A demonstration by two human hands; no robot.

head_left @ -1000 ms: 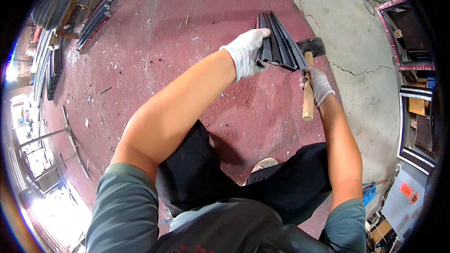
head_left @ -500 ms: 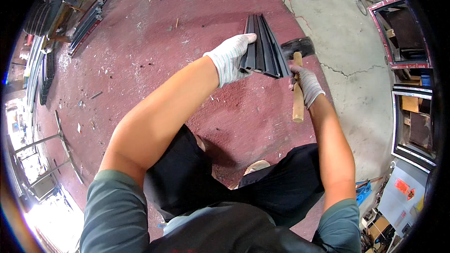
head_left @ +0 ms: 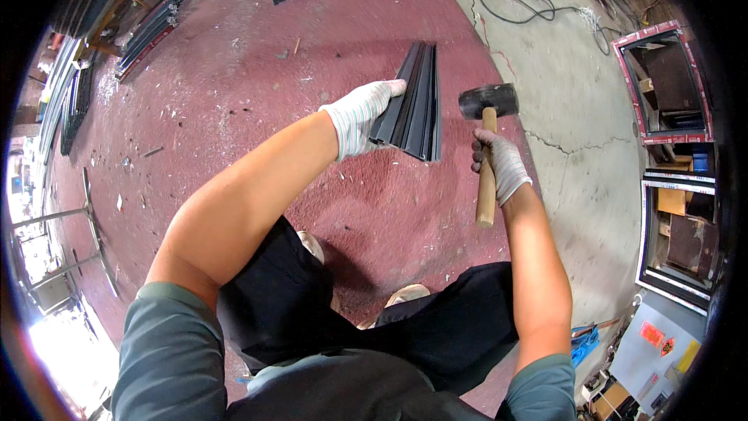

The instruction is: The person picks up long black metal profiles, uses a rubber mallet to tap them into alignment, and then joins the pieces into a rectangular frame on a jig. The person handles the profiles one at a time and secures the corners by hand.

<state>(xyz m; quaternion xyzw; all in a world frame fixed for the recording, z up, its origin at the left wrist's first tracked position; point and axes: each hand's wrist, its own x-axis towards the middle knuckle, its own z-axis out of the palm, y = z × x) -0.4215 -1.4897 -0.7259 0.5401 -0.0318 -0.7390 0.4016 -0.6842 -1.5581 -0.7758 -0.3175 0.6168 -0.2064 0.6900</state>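
My left hand [head_left: 360, 118], in a white striped work glove, is closed around a bundle of dark grey grooved profile strips [head_left: 414, 105]. The strips tilt away from me, with their cut ends toward me. Wrapped round the pale wooden handle of a mallet [head_left: 486, 175] is my gloved right hand [head_left: 499, 162], its fingertips darkened. The black mallet head [head_left: 489, 100] points away from me, a short gap to the right of the strips. Part of the left hand's grip is hidden beneath the bundle.
Dark red flooring [head_left: 234, 109] meets cracked grey concrete [head_left: 584, 210] on the right. Two framed window units [head_left: 707, 70] stand along the right side. Long profiles [head_left: 156, 31] lie at the far left, a metal frame [head_left: 89, 218] nearer. A black cable [head_left: 510, 10] curls at the back.
The mallet and my right hand have come away from the strips, leaving a gap. My left hand has shifted left and nearer with the bundle. The view has turned slightly.
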